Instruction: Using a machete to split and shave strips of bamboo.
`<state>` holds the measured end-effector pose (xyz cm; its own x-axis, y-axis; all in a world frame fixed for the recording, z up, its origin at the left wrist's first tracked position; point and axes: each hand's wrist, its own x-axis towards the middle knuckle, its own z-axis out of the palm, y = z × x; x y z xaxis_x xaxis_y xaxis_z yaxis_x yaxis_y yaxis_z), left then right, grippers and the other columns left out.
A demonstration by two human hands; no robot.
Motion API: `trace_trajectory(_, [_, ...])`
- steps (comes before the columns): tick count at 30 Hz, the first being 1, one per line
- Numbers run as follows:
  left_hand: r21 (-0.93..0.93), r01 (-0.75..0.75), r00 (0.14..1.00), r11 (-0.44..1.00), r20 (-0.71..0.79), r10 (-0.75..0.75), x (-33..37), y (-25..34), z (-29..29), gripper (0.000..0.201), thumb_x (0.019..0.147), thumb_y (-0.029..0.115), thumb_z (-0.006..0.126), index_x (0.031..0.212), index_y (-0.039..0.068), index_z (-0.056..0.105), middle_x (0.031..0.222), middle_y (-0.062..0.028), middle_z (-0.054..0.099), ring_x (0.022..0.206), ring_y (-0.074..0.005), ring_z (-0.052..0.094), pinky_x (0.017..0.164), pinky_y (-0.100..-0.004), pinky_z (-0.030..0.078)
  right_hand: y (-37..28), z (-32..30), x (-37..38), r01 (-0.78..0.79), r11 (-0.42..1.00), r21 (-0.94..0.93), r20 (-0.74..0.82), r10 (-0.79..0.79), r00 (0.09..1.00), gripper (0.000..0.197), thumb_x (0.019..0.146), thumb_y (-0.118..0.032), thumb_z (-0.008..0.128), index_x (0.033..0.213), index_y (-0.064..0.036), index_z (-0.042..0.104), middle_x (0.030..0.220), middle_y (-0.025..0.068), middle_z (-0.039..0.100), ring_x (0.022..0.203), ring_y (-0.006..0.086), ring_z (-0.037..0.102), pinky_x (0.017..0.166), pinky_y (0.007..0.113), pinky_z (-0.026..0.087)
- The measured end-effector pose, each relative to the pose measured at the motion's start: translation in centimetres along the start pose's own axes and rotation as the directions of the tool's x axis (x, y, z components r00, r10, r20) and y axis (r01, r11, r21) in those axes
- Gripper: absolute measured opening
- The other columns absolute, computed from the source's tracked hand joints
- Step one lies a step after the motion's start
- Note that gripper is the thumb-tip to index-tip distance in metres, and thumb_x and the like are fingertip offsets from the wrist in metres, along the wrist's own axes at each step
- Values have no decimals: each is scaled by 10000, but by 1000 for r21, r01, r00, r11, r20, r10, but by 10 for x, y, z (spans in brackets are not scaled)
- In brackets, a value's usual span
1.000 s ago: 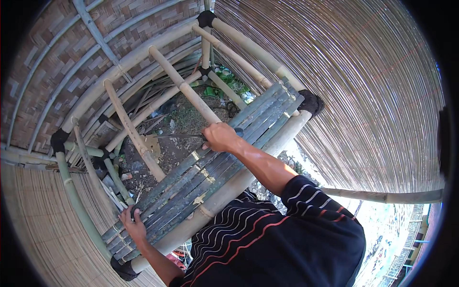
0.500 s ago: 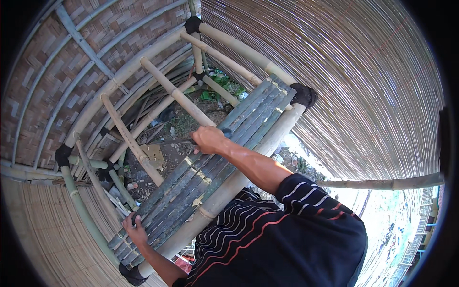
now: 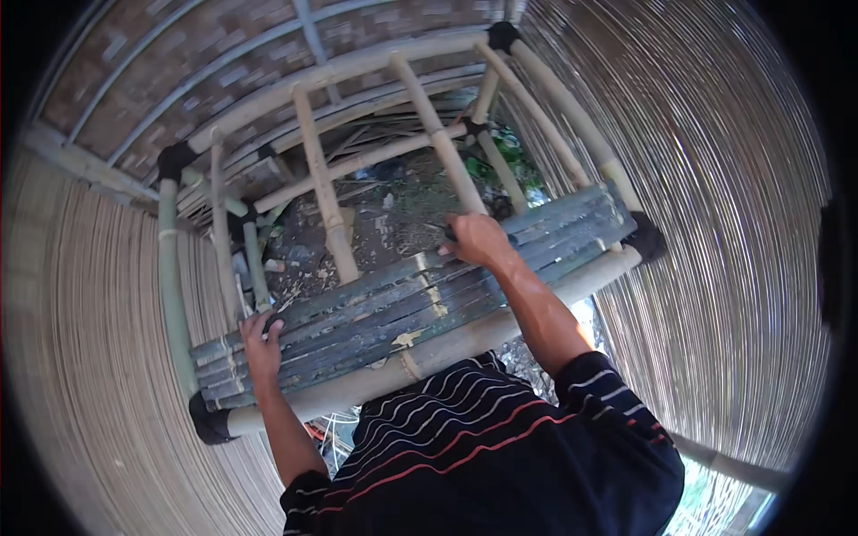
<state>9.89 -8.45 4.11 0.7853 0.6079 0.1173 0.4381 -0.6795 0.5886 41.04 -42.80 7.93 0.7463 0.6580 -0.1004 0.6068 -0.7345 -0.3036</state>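
Note:
Dark green-black bamboo slats [image 3: 349, 332] lie side by side along the near side of a bamboo frame [image 3: 357, 389]. Near their left end, my left hand [image 3: 261, 344] curls its fingers over the far edge of the outermost slat. My right hand [image 3: 483, 241] is closed round the handle of a long-bladed knife [image 3: 512, 239], just above the far edge of the slats. Only the handle's dark end shows clearly; the blade is hard to make out now. Pale scraped patches mark the slats between my hands.
Pale bamboo crosspieces [image 3: 322, 179] span the open frame beyond the slats. Black wrapping [image 3: 213, 420] binds the frame's corners. Under it are soil, wood chips and leafy plants [image 3: 509, 165]. Slatted bamboo walls [image 3: 715, 223] stand close on both sides, with a woven wall [image 3: 223, 45] behind.
My view has turned, so the frame now lies more level across it. Both hands stay at the slats' far edge; the knife blade, visible before on the left of my right hand, is now barely seen.

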Motion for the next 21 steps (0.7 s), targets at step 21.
trace_trajectory(21, [-57,-33,993,998,-111,27,-15,-18,10,332,821,236,743,1128,114,712,1061,-107,627,1170,-304,550,1192,-533,220,-11,-15,7,103,991,90,96,-111,989,551,711,-166,837,1178,54,646,883,266,679,838,390,681,757,428,510])
